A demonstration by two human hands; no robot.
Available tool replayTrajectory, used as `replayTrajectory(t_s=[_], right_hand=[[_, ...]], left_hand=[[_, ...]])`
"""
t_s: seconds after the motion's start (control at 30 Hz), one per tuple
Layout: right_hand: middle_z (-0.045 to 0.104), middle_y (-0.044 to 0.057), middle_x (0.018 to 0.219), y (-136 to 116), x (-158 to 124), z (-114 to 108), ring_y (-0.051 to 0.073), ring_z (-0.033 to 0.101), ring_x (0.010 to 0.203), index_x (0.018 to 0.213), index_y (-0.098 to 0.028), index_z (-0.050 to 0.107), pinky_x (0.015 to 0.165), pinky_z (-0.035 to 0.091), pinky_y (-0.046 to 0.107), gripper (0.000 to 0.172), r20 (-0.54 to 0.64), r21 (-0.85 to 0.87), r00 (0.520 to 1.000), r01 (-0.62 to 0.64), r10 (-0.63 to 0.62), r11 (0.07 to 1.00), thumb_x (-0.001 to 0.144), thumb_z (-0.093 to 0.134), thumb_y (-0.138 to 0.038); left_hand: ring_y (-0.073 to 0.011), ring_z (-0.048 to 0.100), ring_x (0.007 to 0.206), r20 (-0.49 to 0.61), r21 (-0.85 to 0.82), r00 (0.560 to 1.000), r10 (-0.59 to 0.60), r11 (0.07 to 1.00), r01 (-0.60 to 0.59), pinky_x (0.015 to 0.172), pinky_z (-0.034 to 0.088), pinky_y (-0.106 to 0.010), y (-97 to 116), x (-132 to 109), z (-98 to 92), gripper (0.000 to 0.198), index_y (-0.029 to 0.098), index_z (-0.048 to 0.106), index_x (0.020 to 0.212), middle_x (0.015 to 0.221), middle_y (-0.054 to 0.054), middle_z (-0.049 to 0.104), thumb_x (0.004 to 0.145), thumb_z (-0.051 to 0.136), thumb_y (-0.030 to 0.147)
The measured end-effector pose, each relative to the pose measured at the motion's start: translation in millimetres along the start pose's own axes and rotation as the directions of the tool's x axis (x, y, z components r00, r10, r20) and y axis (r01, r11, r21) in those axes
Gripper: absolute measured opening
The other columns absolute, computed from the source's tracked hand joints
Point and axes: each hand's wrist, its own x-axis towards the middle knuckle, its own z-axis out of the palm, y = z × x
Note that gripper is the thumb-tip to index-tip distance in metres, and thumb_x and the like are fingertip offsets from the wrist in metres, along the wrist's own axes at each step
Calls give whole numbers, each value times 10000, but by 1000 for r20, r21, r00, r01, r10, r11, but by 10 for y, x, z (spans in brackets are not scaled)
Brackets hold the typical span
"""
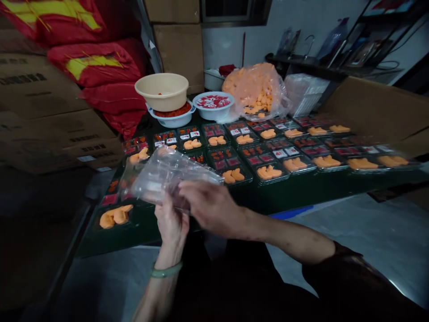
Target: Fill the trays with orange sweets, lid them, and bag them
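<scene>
Pale wall [254, 44] is seen beyond the table [281, 188], whose dark green top is filled by rows of clear trays [268, 180]. Printed cardboard boxes [50, 94] are piled up left of the table, and red sacks [134, 58] with yellow patches are heaped beside them, toward the table's far left corner. Over at the table's right end, an open carton [378, 107] is seen.

Along the table's far edge, a big see-through bag [254, 85] is packed with orange pieces, and stacked clear containers [303, 96] are set to its right. Left of the bag, a pale basin [214, 114] is heaped with red packets; further left, a cream basin [161, 103] is perched on a white basin [174, 121] holding orange-red contents.

And at the table's near left part, a clear plastic piece [161, 172] is held up, tilted, over the trays. Its near edge is gripped between the thumb and fingers of the left hand [170, 221]. It is met by the right hand [214, 208], fingers bent and narrow, though whether it is pinched cannot be told through the blur. On the left wrist, below the table's near edge, a pale green bracelet [166, 270] is worn.
</scene>
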Motion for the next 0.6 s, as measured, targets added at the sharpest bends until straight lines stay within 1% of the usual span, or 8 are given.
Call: replayTrajectory(t_s=[0.03, 0.07, 0.13, 0.23, 0.3, 0.37, 0.47, 0.6], right_hand=[[611, 91, 1064, 58, 5, -149, 191, 576, 1008, 1039, -165, 528, 879, 460, 334, 203, -73, 57, 990, -118, 122, 991, 907, 378, -202], [624, 77, 1004, 156, 7, -302, 180, 609, 921, 999, -179, 532, 813, 485, 327, 180, -134, 136, 952, -257, 275, 957, 912, 389, -246], [625, 62, 956, 469, -12, -554, 156, 632, 829, 931, -192, 518, 707, 504, 293, 153, -177, 389, 807, -468, 563, 793, 906, 415, -302], [635, 62, 920, 1074, -118, -643, 143, 640, 792, 758, -180, 478, 632, 503, 248, 128, -17, 680, 598, -580, 801, 448, 835, 548, -254], [646, 68, 861, 1400, -229, -529, 154, 646, 764, 694, -178, 434, 609, 512, 257, 181, 149, 734, 441, -649, 885, 200, 824, 556, -209], [654, 74, 823, 1588, -340, -391, 162, 655, 761, 677, -180, 415, 626, 525, 274, 196, 240, 742, 348, -668, 906, 61, 838, 526, -175], [663, 76, 807, 1657, -441, -327, 156, 662, 752, 674, -177, 435, 653, 525, 268, 189, 259, 753, 341, -658, 903, 32, 831, 535, -146], [663, 58, 769, 1564, -363, -427, 152, 639, 651, 706, -178, 476, 517, 485, 233, 191, 273, 787, 444, -613, 853, 67, 734, 665, -195]], left_hand=[[-170, 640, 858, -4, -21, 1000, 28, 999, -28, 817, 525, -325, 48, 29, -8, 282, 181, 639, 929, 934, -32, 676, 779, 636, 420], [-183, 643, 863, -6, -42, 999, 53, 998, -53, 808, 533, -358, 102, 68, -28, 283, 188, 634, 964, 967, -39, 675, 796, 616, 415], [-202, 644, 875, -15, -61, 996, 92, 994, -93, 801, 540, -401, 218, 158, -109, 270, 184, 630, 989, 1015, -57, 669, 829, 574, 394], [-199, 640, 890, -35, -48, 987, 158, 986, -160, 823, 537, -388, 366, 262, -286, 262, 159, 640, 953, 1032, -79, 667, 871, 505, 369], [-197, 640, 902, -47, -30, 984, 175, 984, -176, 830, 535, -359, 421, 288, -389, 285, 145, 643, 932, 1016, -91, 669, 883, 477, 371], [-206, 644, 905, -76, -15, 983, 169, 985, -170, 827, 536, -358, 444, 291, -460, 285, 142, 640, 919, 1008, -95, 669, 876, 485, 377], [-220, 645, 915, -123, -2, 979, 163, 986, -164, 824, 536, -397, 469, 290, -516, 238, 164, 620, 895, 1015, -84, 667, 849, 533, 381], [-224, 627, 972, -142, -11, 974, 176, 984, -180, 821, 540, -404, 577, 320, -576, 194, 184, 598, 859, 1038, -64, 661, 860, 520, 362]])
